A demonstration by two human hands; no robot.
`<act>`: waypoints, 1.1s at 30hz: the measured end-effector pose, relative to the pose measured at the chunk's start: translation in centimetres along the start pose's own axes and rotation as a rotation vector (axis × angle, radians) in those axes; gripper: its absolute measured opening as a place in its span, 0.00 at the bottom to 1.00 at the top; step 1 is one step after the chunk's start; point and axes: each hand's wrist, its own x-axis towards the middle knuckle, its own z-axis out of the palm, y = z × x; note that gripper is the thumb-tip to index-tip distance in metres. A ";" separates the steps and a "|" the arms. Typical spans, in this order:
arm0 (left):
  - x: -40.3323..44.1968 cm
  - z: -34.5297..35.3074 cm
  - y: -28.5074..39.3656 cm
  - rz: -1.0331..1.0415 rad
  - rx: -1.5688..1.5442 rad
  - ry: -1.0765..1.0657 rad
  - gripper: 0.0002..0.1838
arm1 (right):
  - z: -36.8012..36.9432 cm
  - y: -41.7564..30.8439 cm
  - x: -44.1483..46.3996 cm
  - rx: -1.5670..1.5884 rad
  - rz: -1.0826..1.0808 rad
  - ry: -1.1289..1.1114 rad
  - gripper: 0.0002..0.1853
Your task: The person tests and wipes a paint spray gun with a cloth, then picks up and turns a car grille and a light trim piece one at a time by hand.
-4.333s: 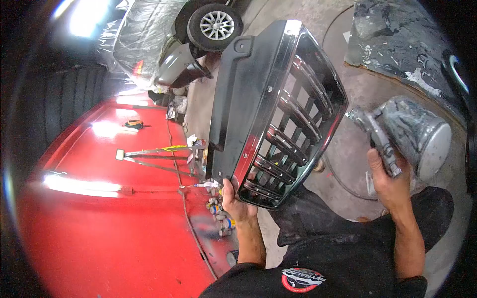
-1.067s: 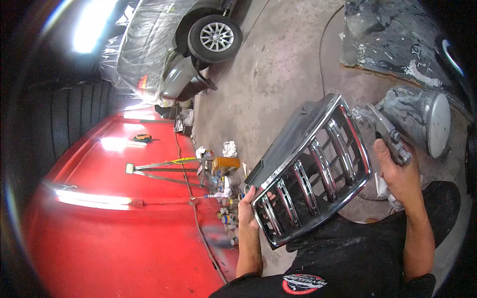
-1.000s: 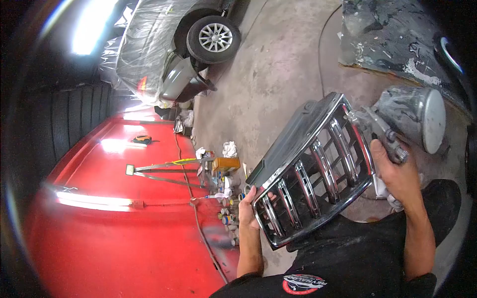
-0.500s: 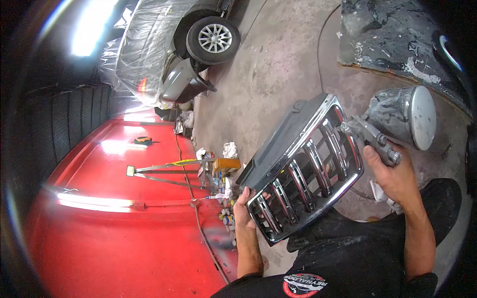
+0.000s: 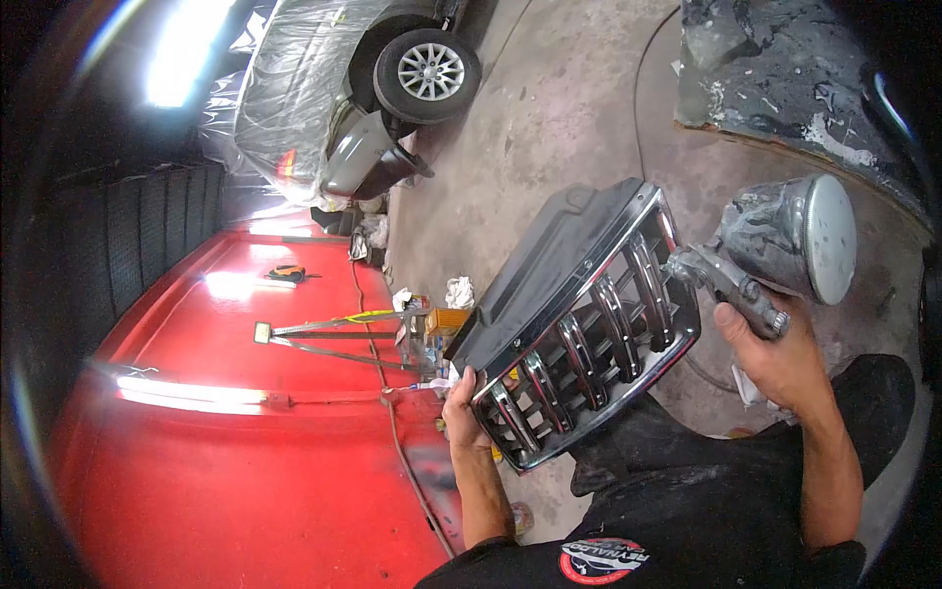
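Now I'm gripping the grille [image 5: 582, 359] at one end with my left hand [image 5: 462, 414], my right hand [image 5: 778, 359] clutching a spray gun [image 5: 738, 292] near the other.

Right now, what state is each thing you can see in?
Grille: tilted, one end in the left hand
Spray gun: gripped in the right hand, nozzle toward grille; spraying or not unclear
Cup: mounted, lid on
Car: partly draped in plastic sheeting
Wheel: uncovered
Light: lit
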 end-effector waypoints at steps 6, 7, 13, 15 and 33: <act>-0.2 0.4 -0.3 -0.112 -0.114 -0.036 0.19 | 0.9 -0.2 -0.2 0.004 0.017 0.038 0.20; -0.3 0.6 -0.3 -0.102 -0.125 -0.081 0.19 | 0.8 -0.2 -0.2 -0.024 0.009 0.014 0.20; -0.9 1.6 0.1 -0.054 -0.096 0.010 0.17 | 0.7 0.7 -0.4 -0.179 -0.042 -0.001 0.21; -0.9 2.1 0.5 -0.022 -0.105 0.061 0.17 | 0.4 0.6 -0.3 -0.178 -0.045 -0.016 0.22; -1.0 2.7 0.4 0.217 -0.079 0.083 0.14 | 1.4 1.4 -1.5 -0.308 -0.081 -0.224 0.25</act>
